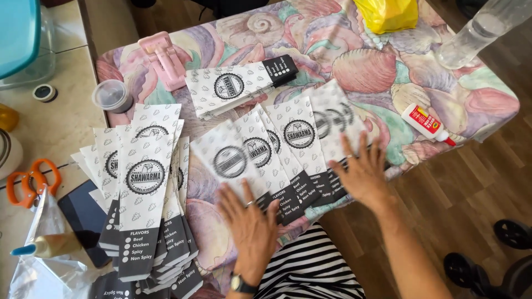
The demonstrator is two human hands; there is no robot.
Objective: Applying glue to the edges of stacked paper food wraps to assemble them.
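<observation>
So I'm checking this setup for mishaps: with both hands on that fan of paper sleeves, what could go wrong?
The fanned sleeves overhang the table edge by the right hand, so a push might slide some off. The left hand could nudge the loose stack beside it. The glue bottle lies near the edge and may roll.

Bare tablecloth (354, 41) lies open between glue bottle (428, 124) and sleeve stack (145, 188).

White paper sleeves (282, 147) with grey leaf print, round black emblems and charcoal ends lie on a pastel seashell-patterned counter (366, 66), near orange-handled scissors (30, 180), a yellow bag (388, 14) and a black-and-white striped garment (310, 268).
</observation>
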